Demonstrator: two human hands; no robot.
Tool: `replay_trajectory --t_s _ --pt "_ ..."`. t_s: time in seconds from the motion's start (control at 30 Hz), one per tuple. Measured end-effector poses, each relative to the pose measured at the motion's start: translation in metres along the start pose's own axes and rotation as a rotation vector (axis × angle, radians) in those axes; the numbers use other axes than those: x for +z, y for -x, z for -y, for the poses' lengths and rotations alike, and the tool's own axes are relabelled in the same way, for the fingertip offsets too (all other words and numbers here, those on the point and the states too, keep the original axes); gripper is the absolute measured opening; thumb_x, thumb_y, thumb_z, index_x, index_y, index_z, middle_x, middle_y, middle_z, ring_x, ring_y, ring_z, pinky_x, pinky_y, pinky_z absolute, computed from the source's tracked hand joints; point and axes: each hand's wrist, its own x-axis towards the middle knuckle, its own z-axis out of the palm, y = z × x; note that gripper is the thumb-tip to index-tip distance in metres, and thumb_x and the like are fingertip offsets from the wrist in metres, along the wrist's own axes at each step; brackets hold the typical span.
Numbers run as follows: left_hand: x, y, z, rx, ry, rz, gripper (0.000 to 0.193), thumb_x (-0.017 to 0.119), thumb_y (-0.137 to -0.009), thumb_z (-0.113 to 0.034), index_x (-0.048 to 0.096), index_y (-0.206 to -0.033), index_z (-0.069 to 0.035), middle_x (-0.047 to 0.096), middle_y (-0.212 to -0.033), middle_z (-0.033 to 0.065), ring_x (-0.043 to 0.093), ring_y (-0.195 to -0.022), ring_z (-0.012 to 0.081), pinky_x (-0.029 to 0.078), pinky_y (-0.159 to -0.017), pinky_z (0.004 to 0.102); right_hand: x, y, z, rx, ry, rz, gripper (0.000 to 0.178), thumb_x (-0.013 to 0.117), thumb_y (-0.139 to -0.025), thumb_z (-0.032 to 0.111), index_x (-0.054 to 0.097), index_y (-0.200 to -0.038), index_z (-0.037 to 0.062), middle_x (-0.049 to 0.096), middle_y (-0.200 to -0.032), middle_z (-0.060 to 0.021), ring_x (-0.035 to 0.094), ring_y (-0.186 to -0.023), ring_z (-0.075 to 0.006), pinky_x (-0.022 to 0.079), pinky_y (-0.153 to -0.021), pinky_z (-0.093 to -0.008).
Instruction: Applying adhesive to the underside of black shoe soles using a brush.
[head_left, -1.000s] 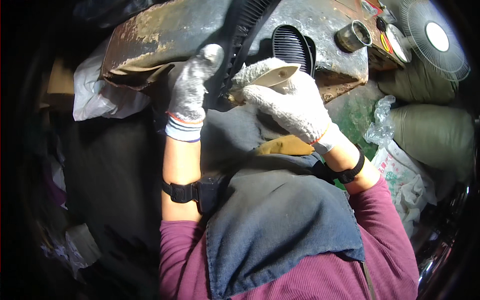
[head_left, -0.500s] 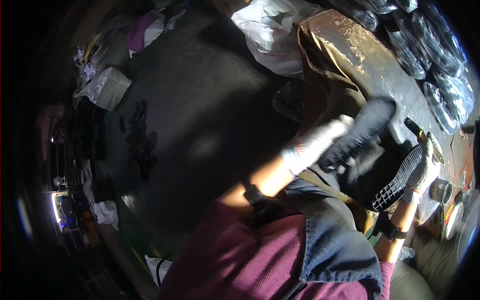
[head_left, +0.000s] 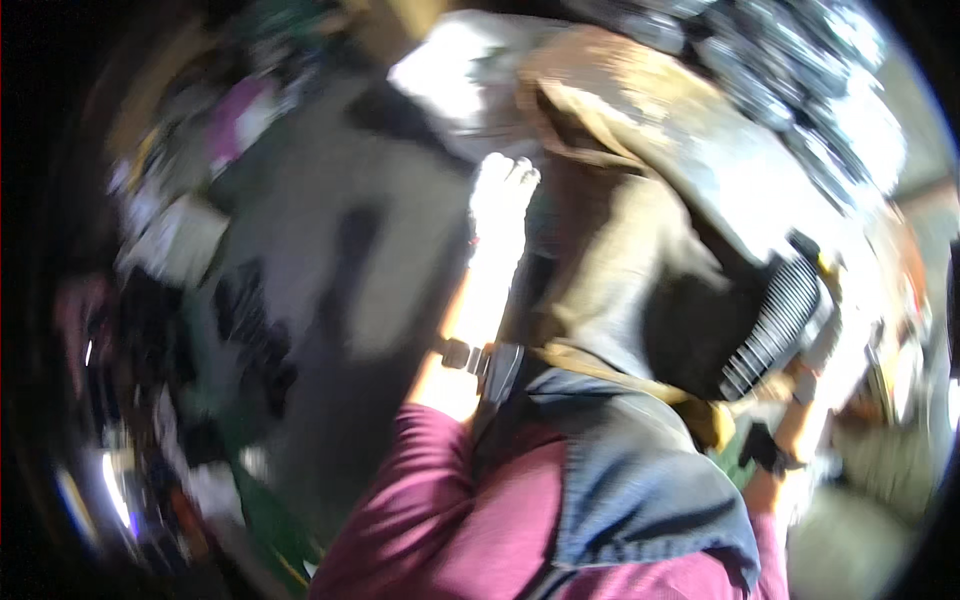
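Observation:
My left hand (head_left: pixel 503 205), in a white glove, is raised over the dark floor near the white sack. Its blurred fingers look slightly apart, and I see nothing in them. On the right, my gloved right hand (head_left: pixel 828 335) is closed at the side of a black shoe sole (head_left: pixel 772 325) with ribbed tread. A small dark and yellow item shows at the top of that hand, too blurred to name. Between my arms, brown cloth (head_left: pixel 620 260) covers my lap.
A worn brown-grey surface (head_left: pixel 700 130) lies ahead, with clear-wrapped dark items (head_left: pixel 790 70) piled beyond it. The white sack (head_left: pixel 460 75) stands at its left. Dark pieces (head_left: pixel 250 330) lie on the floor (head_left: pixel 400 290), near a pale wrapped block (head_left: pixel 180 240).
My left hand has swung left and forward, away from my lap, and the black shoe sole it held has left it. My right hand still holds its sole. The view has shifted and blurred.

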Motion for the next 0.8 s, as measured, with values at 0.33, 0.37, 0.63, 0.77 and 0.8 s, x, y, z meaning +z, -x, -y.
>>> replay_trajectory --t_s 0.33,0.37,0.63,0.77,0.8 --pt "-0.036 0.059 -0.308 0.322 1.120 0.679 0.077 0.081 -0.091 -0.047 0.053 -0.143 0.002 0.068 -0.132 0.0175 0.063 -0.123 0.0339 0.049 -0.108 0.0435 -0.032 -0.169 -0.038 -0.438 0.977 -0.323 0.022 0.069 -0.100 0.017 0.075 -0.118 0.0049 0.076 -0.112 -0.0073 0.071 -0.101 -0.0166 0.057 -0.089 -0.0331" --pt "-0.034 0.061 -0.314 0.331 1.101 0.640 0.081 0.080 -0.091 -0.047 0.049 -0.147 0.003 0.067 -0.135 0.0182 0.063 -0.125 0.0344 0.048 -0.109 0.0436 -0.036 -0.171 -0.032 -0.221 0.297 -0.424 0.022 0.073 -0.096 0.019 0.077 -0.115 0.0078 0.077 -0.107 -0.0087 0.073 -0.094 -0.0181 0.056 -0.088 -0.0333" --pt "-0.034 0.086 -0.316 0.581 0.899 0.322 0.071 0.079 -0.088 -0.050 0.068 -0.127 0.007 0.050 -0.152 0.0289 0.047 -0.141 0.0438 0.037 -0.119 0.0508 -0.087 -0.185 -0.056 -0.174 1.286 -0.338 0.016 0.074 -0.084 0.024 0.081 -0.097 0.0216 0.078 -0.088 -0.0066 0.073 -0.089 -0.0284 0.057 -0.084 -0.0385" --pt "-0.030 0.084 -0.317 0.433 1.067 0.439 0.071 0.085 -0.087 -0.037 0.060 -0.136 0.008 0.058 -0.144 0.0276 0.057 -0.133 0.0400 0.046 -0.112 0.0469 -0.099 -0.193 -0.070 -0.046 1.525 -0.102 0.021 0.074 -0.087 0.031 0.082 -0.100 0.0179 0.078 -0.089 -0.0078 0.073 -0.090 -0.0281 0.056 -0.084 -0.0368" --pt "-0.030 0.082 -0.317 0.281 1.290 0.543 0.073 0.086 -0.087 -0.031 0.055 -0.141 0.008 0.060 -0.142 0.0263 0.061 -0.130 0.0376 0.049 -0.109 0.0445 -0.104 -0.193 -0.079 -0.016 1.412 -0.188 0.022 0.073 -0.088 0.032 0.082 -0.100 0.0169 0.079 -0.092 -0.0088 0.073 -0.092 -0.0284 0.056 -0.086 -0.0370"
